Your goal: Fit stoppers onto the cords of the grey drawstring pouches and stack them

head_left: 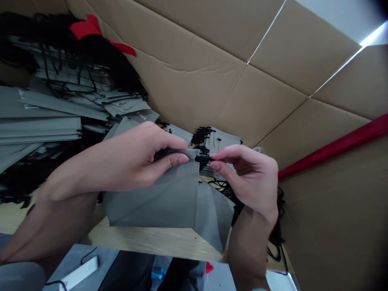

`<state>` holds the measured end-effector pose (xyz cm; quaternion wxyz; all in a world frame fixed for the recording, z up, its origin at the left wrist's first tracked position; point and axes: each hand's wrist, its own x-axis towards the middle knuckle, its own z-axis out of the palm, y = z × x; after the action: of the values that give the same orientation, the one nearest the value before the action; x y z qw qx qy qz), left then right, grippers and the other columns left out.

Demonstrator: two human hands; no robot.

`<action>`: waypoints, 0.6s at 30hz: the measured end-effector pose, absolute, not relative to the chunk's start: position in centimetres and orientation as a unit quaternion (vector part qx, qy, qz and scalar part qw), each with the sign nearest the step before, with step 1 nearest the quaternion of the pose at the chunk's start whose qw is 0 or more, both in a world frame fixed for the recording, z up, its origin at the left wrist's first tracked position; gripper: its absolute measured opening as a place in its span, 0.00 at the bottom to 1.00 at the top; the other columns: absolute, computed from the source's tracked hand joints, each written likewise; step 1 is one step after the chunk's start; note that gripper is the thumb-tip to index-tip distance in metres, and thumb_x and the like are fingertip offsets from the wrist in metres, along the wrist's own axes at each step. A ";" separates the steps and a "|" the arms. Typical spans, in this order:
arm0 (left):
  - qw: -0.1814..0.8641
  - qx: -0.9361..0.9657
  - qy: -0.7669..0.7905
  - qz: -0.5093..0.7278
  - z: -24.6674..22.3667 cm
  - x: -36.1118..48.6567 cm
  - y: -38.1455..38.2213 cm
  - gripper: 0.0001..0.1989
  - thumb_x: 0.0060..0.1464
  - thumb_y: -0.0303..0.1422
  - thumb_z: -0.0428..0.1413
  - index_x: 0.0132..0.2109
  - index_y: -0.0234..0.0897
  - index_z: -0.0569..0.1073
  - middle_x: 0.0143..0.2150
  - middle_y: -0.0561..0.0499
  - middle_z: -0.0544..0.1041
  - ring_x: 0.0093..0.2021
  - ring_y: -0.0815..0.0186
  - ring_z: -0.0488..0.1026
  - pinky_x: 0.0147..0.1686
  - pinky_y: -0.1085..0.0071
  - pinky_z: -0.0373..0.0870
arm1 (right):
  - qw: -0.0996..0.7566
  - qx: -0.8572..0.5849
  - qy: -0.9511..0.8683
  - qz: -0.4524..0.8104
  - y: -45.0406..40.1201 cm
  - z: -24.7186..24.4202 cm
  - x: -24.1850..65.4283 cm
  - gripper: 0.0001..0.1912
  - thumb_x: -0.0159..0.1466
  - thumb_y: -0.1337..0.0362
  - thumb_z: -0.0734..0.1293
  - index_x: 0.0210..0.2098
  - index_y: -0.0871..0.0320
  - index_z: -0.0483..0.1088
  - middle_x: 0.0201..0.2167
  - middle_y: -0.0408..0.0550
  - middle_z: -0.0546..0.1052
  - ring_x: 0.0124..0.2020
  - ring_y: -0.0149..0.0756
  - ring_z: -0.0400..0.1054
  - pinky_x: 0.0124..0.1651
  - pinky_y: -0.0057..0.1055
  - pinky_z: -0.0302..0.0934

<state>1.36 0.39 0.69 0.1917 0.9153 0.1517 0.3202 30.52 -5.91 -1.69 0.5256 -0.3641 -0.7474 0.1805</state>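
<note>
A grey fabric piece with a stitched edge hangs over the front of the wooden table. My left hand pinches its top edge between thumb and fingers. Just to the right, my right hand has thumb and index finger closed on a small black cord end at the corner of the fabric. The two hands are a short gap apart. Another grey piece lies beneath, to the right. Behind the hands are grey pieces with black cord ends.
Stacks of grey pieces and black cords with a red strip fill the left. Cardboard walls rise behind and right, crossed by a red band. Below the wooden table lies a white power strip.
</note>
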 end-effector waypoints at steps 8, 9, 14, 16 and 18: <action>0.194 0.920 0.166 0.297 0.6 1.3 0.6 0.22 0.82 0.34 0.55 0.33 0.42 0.72 0.22 0.58 0.65 0.22 0.70 0.59 0.23 0.65 0.55 | 0.533 -0.364 -0.735 0.205 -6.0 -1.4 30.9 0.11 0.75 0.71 0.83 0.48 0.46 0.92 0.41 0.40 0.91 0.36 0.31 0.84 0.38 0.28 0.79; 0.194 0.920 0.167 0.298 0.6 1.3 0.6 0.22 0.82 0.34 0.55 0.33 0.42 0.71 0.22 0.57 0.64 0.22 0.69 0.59 0.24 0.64 0.55 | 0.532 -0.363 -0.736 0.208 -6.1 -1.4 31.0 0.11 0.74 0.71 0.83 0.49 0.46 0.92 0.42 0.41 0.91 0.38 0.32 0.85 0.40 0.28 0.80; 0.185 0.917 0.179 0.305 0.7 1.3 0.7 0.22 0.82 0.34 0.55 0.32 0.41 0.69 0.23 0.58 0.65 0.23 0.70 0.59 0.25 0.66 0.57 | 0.537 -0.365 -0.727 0.223 -6.0 -1.3 31.4 0.12 0.75 0.70 0.83 0.53 0.47 0.91 0.46 0.43 0.91 0.41 0.33 0.85 0.43 0.28 0.83; 0.187 0.917 0.187 0.299 0.8 1.3 0.4 0.21 0.81 0.34 0.55 0.33 0.41 0.71 0.24 0.57 0.67 0.23 0.70 0.61 0.25 0.67 0.58 | 0.543 -0.368 -0.720 0.226 -5.8 -1.4 31.5 0.10 0.78 0.69 0.80 0.53 0.47 0.91 0.46 0.44 0.91 0.41 0.33 0.85 0.42 0.28 0.83; 0.188 0.916 0.194 0.295 0.9 1.3 0.0 0.18 0.78 0.33 0.56 0.35 0.41 0.75 0.24 0.57 0.70 0.23 0.70 0.64 0.24 0.68 0.60 | 0.532 -0.373 -0.725 0.229 -5.5 -1.6 31.5 0.10 0.79 0.69 0.78 0.55 0.48 0.90 0.48 0.45 0.91 0.44 0.35 0.86 0.43 0.30 0.84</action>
<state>1.31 -0.04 0.95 0.1884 0.9164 0.1945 0.2947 31.47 -5.55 -1.56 0.5323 -0.3726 -0.7249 0.2286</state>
